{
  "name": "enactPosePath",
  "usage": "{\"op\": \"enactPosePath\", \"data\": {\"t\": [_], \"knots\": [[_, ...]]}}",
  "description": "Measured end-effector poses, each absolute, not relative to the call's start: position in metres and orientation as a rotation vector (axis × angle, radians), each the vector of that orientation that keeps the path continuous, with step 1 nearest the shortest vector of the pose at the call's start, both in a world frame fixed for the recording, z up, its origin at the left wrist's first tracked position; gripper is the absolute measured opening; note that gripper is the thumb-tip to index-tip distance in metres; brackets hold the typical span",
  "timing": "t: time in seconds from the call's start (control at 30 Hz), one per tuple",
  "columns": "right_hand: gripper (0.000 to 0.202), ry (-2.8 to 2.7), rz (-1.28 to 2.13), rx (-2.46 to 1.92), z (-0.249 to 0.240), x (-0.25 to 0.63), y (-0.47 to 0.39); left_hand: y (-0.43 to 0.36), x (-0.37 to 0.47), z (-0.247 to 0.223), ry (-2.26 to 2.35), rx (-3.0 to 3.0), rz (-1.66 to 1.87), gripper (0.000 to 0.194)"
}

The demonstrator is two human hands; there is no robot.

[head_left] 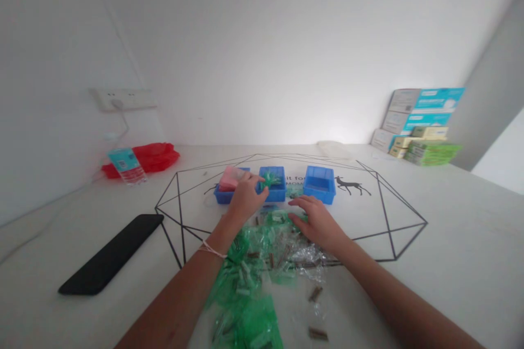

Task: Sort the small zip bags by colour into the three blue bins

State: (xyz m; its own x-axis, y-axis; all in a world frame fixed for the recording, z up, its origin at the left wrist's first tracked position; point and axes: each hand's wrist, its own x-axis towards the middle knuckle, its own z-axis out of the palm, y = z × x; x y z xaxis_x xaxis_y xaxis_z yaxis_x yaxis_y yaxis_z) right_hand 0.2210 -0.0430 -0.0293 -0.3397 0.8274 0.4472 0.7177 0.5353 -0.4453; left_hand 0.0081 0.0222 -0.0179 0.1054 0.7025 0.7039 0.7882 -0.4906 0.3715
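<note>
My left hand reaches over the middle blue bin, thumb and fingers curved but apart. Just beyond its fingertips, green plastic packets lie in that bin. The left blue bin, partly hidden by this hand, holds a pink stack. My right hand hovers with fingers spread at the far edge of the pile, close to the right blue bin. Below both hands spreads a pile of small bags, some green, others clear, with small brownish and pale pieces inside.
A black flat slab lies on the white table at left. Behind it are a red plastic bag and a clear bottle. Stacked boxes stand at the back right. A wall socket has a cord plugged in.
</note>
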Motion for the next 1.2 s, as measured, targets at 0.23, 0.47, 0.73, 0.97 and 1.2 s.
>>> {"op": "enactPosePath", "data": {"t": [0.23,0.47,0.73,0.97,1.2], "knots": [[0.018,-2.257,0.255,-1.346,-0.031,0.211,-0.038,0.004,0.016,-0.006,-1.569,-2.459,-1.350,0.007],[0.014,-1.740,0.792,-1.040,-0.025,0.215,-0.039,-0.007,0.019,-0.002,-1.987,-2.865,-1.650,0.026],[0.026,-1.271,1.278,-1.105,-0.012,0.219,-0.047,-0.020,0.011,0.006,-2.528,-3.172,-2.078,0.029],[0.021,-1.282,1.345,-1.236,-0.016,0.220,-0.049,-0.019,0.011,0.000,-2.874,-3.024,-1.932,0.033],[0.018,-1.172,1.397,-1.167,-0.007,0.219,-0.051,-0.021,0.012,0.005,-2.787,-2.925,-2.230,0.030]]}}
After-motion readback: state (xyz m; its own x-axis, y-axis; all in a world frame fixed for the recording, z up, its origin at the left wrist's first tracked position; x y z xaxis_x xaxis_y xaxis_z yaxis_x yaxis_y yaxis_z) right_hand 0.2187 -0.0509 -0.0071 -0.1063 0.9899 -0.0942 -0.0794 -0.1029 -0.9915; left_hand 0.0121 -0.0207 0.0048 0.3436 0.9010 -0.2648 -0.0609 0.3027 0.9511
